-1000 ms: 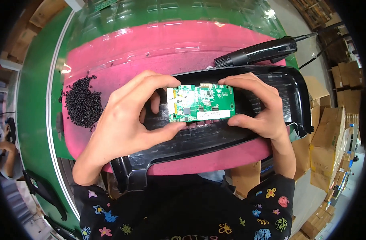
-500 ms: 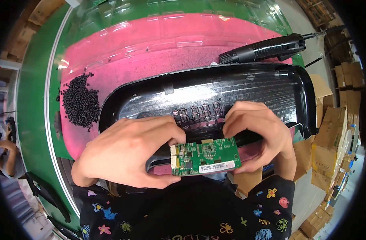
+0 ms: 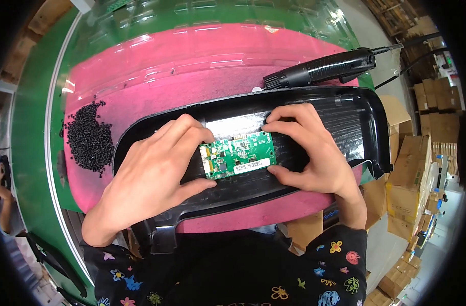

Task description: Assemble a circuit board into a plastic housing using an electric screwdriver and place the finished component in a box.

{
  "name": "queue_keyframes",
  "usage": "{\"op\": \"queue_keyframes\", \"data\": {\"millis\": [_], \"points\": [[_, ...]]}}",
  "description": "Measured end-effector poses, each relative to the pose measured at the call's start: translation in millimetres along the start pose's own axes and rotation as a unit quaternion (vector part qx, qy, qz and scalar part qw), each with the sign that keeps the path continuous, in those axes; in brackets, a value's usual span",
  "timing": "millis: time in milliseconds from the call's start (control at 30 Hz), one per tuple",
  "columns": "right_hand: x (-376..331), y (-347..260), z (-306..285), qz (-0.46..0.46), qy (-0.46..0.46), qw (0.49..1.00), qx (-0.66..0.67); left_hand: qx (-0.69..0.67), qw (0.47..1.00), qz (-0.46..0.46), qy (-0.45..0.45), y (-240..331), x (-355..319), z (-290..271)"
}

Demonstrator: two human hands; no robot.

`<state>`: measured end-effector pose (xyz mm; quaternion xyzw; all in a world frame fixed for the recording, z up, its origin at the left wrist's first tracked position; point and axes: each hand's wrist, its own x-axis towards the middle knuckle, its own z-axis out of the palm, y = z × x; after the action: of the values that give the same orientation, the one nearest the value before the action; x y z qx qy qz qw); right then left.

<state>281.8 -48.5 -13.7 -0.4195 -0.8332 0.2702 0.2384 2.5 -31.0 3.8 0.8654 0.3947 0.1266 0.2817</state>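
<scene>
Pink mat (image 3: 192, 66) over green table (image 3: 29, 127). Black plastic housing (image 3: 345, 122), unclamped; may shift under pressure. Green circuit board (image 3: 238, 154), centred on housing; left hand (image 3: 151, 178) and right hand (image 3: 314, 148) pinch its ends, risking tilted seating. Black pellets (image 3: 87, 137) nearby, liable to scatter.

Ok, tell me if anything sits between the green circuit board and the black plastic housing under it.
Nothing visible does. The green circuit board lies against the black housing, with the left hand and right hand gripping its ends. Its underside is hidden.
</scene>
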Motion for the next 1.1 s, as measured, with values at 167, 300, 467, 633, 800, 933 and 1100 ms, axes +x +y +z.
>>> {"op": "queue_keyframes", "data": {"millis": [167, 300, 467, 633, 800, 933, 1100], "points": [[0, -1, -1, -0.001, -0.008, 1.000, -0.012, -0.001, 1.000, 0.005, 0.004, 0, -1, 1], [0, -2, -1, 0.001, -0.013, 1.000, -0.015, -0.005, 1.000, 0.012, 0.006, -3, -1, 1], [2, -3, -1, 0.004, -0.018, 1.000, -0.009, 0.001, 1.000, 0.016, -0.013, -4, -1, -1], [4, -8, -5, 0.017, -0.028, 0.999, -0.026, 0.029, 0.999, 0.007, -0.042, -3, -6, -5], [-1, -18, -20, 0.019, 0.030, 0.998, -0.050, -0.056, 0.994, 0.026, 0.089, -18, -18, -15], [-17, 11, -48, 0.138, 0.257, 0.919, -0.266, 0.054, 0.968, -0.056, 0.238, -57, -24, -49], [-8, 58, -114, 0.284, 0.209, 0.934, -0.060, 0.120, 0.978, -0.128, 0.115, -87, -54, -66]]}}
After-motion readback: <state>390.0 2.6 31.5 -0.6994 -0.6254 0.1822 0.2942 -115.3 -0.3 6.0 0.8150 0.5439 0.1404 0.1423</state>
